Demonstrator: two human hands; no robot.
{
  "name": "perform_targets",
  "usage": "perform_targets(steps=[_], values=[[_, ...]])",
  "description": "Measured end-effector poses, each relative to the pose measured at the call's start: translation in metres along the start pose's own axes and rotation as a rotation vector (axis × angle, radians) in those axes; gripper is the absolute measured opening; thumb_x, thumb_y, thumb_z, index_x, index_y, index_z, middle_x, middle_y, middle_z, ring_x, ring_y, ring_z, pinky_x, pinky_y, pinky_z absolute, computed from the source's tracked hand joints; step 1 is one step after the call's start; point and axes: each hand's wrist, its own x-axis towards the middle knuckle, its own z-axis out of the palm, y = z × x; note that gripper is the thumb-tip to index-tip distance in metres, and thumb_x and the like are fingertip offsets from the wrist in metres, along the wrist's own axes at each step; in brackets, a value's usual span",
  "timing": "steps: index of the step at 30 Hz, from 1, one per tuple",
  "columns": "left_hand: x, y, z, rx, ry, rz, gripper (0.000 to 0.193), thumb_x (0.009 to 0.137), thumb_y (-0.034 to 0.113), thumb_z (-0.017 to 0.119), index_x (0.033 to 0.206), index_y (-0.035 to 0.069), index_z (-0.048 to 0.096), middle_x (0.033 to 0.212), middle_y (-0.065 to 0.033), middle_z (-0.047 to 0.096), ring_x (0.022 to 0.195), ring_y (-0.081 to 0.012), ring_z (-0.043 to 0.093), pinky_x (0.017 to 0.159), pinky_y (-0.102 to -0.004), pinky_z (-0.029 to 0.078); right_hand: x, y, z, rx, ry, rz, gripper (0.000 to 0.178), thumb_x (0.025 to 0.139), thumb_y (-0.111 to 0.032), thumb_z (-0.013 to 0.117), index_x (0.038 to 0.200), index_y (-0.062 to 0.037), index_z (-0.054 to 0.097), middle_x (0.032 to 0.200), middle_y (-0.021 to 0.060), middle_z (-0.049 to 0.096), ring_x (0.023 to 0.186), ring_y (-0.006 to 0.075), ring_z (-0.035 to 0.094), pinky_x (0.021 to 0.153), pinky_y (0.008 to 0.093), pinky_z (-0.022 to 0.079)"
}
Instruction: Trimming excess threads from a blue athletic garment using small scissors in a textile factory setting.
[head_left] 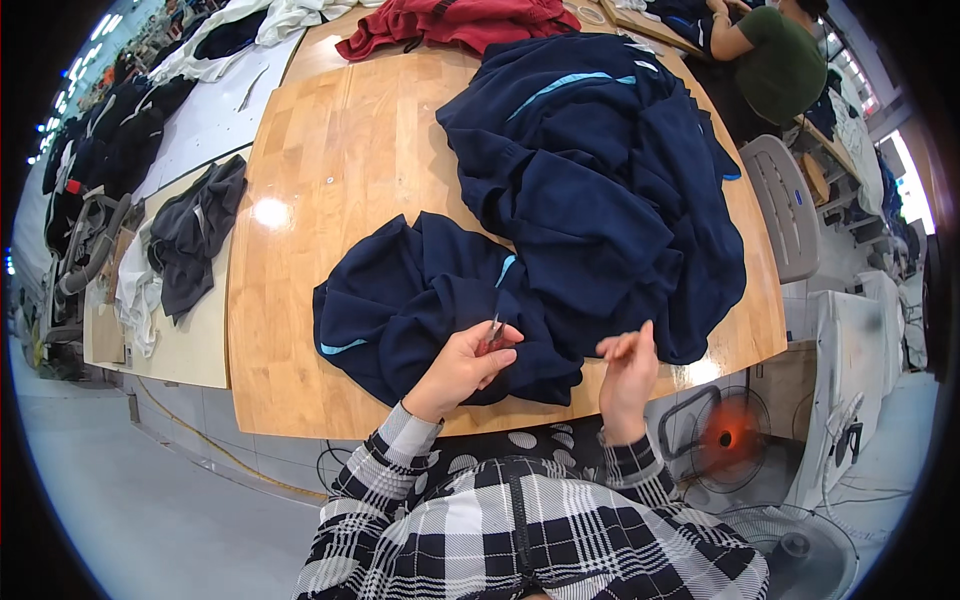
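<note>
My left hand (470,367) is closed around a small pair of metal thread snips (495,329), with the tip pointing up and away from me. Just beneath it lies a navy blue garment (400,290) with light blue trim, bunched near the table's front edge. My right hand (630,380) hovers to the right of that garment, slightly blurred, its fingers loosely bent and apart with nothing visible in them. Beyond the right hand spreads a larger pile of navy garments (600,200), also with light blue trim.
Both piles rest on a wooden table (330,120). Red cloth (460,22) lies at its far edge. Grey cloth (200,235) is on a side table at left. A grey chair (782,205) and a fan (727,438) stand at right. A person (785,60) sits at far right.
</note>
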Motion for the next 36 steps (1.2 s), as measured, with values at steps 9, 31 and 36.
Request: perform_targets(steps=[9,31,36], values=[[-0.002,0.004,0.003,0.005,-0.028,0.061,0.017,0.092,0.008,0.060,0.107,0.003,0.057,0.072,0.0047,0.049,0.056,-0.0027,0.041,0.050,-0.0175,0.035,-0.038,0.010,0.011,0.205,-0.182,0.864,0.040,0.097,-0.041,0.049,0.107,-0.0044,0.060,0.095,0.0083,0.066,0.088,0.0203,0.064,0.086,0.0357,0.051],[0.000,-0.006,0.032,0.708,0.397,0.627,0.016,0.079,0.004,0.073,0.092,-0.002,0.065,0.085,-0.0058,0.059,0.064,-0.0122,0.054,0.058,-0.0223,0.045,-0.025,0.013,0.037,0.295,-0.085,0.457,0.025,0.089,-0.001,0.060,0.113,-0.0054,0.056,0.109,0.0055,0.064,0.099,0.0156,0.062,0.089,0.0320,0.050],[0.009,-0.004,0.037,0.682,0.426,0.568,0.016,0.078,0.005,0.073,0.090,-0.002,0.066,0.082,-0.0052,0.059,0.064,-0.0107,0.055,0.056,-0.0234,0.045,-0.027,0.019,0.039,0.252,-0.110,0.388,0.029,0.086,0.003,0.061,0.113,-0.0058,0.056,0.112,0.0055,0.064,0.099,0.0140,0.062,0.087,0.0272,0.049]])
